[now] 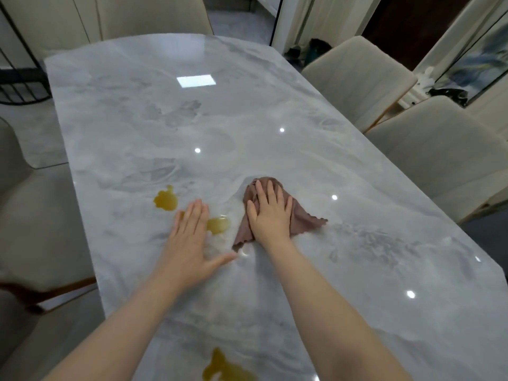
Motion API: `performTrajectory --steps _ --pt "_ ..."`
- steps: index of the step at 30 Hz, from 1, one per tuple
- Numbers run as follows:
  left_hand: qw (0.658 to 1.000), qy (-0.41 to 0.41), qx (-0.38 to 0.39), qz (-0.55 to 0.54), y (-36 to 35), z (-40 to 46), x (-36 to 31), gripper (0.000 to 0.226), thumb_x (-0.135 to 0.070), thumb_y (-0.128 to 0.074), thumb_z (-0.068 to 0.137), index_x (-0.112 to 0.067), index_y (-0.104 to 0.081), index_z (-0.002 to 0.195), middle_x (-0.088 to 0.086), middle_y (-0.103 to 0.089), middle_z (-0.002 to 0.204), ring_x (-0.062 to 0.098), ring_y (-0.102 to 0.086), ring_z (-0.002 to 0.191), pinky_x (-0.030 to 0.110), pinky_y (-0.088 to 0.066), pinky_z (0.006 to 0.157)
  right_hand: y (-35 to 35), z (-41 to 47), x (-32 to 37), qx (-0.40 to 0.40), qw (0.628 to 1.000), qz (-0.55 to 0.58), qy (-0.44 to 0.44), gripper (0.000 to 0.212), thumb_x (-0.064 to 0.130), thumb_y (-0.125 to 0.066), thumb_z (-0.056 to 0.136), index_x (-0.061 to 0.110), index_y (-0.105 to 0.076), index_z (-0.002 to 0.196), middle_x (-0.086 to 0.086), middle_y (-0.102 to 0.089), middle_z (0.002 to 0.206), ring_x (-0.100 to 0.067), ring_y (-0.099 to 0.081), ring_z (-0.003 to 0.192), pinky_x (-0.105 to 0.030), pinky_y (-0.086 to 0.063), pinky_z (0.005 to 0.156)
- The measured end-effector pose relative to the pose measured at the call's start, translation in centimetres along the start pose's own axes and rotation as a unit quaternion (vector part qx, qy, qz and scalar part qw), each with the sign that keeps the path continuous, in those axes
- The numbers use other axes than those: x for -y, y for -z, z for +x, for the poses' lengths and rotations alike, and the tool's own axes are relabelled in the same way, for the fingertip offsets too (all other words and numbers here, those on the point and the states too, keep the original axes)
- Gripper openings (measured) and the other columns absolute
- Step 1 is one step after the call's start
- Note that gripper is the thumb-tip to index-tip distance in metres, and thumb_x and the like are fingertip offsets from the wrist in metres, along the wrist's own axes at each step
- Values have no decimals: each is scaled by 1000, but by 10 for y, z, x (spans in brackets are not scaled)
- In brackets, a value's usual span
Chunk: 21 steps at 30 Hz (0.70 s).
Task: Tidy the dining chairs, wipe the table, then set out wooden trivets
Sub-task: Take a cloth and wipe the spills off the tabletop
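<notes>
A glossy grey marble table (275,111) fills the view. My right hand (270,213) lies flat with straight fingers on a crumpled brown cloth (299,220), pressing it to the tabletop. My left hand (191,240) rests flat and open on the bare marble just left of the cloth. Yellow-brown spills mark the surface: one puddle (165,200) beyond my left hand, a smaller one (218,224) between my hands, partly under my left fingers, and a third (224,367) near the front edge between my forearms. No trivets are in view.
Pale upholstered chairs ring the table: one at the far end (154,17), two along the right side (357,78) (445,158), and one on the left (30,221) with a wooden leg showing. A black wire rack (19,86) stands at far left.
</notes>
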<state>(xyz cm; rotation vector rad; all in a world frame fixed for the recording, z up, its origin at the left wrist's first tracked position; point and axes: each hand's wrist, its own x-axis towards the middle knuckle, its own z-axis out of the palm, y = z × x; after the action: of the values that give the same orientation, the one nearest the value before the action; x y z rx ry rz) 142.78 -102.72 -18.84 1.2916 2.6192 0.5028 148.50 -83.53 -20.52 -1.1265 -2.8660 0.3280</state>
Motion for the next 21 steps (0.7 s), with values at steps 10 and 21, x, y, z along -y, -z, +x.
performTrajectory --steps 10,21 --pt "973 190 -119 52 4 -21 67 69 -41 -16 95 7 -40 139 22 -36 147 35 -33 137 47 -9 115 3 -56 -22 16 997 -8 74 66 57 -11 86 41 -14 149 10 -10 159 -19 -3 148 -46 2 118" --pt "971 198 -117 60 -1 -27 80 65 -33 -10 95 2 -35 143 15 -33 151 27 -28 141 41 -15 117 -21 -84 72 35 982 -3 186 62 51 -22 91 36 -20 150 7 -14 159 -20 -7 148 -44 4 116"
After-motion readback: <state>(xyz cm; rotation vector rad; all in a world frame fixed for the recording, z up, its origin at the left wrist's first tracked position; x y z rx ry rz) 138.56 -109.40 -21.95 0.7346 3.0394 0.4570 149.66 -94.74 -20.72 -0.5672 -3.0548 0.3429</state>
